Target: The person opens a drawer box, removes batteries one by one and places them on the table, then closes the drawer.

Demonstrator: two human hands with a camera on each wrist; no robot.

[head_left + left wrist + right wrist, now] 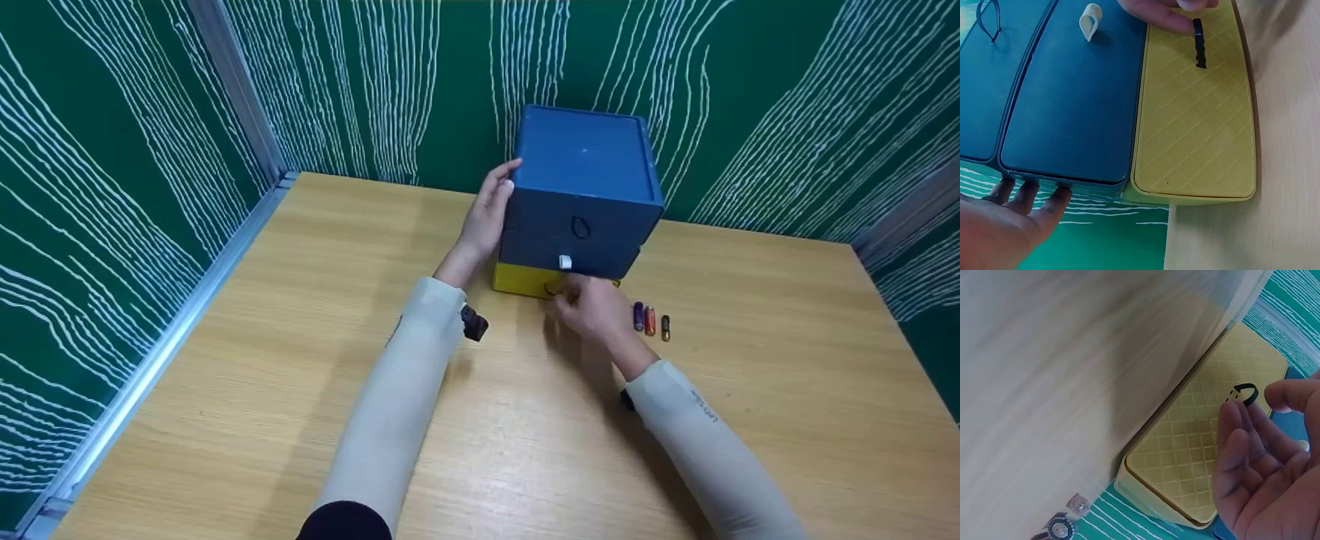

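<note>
Our left hand (486,217) spread against the drawer unit (585,187), our right hand (596,307) loosely parted at its lowest loop (1200,45), we'd best brace firmly and pull level.

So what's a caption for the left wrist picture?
Left grip against blue box, right grip at loop on yellow drawer.

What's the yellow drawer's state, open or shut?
Shut: in both wrist views the yellow drawer front sits about flush with its surrounding rim, only a thin seam showing.
</note>
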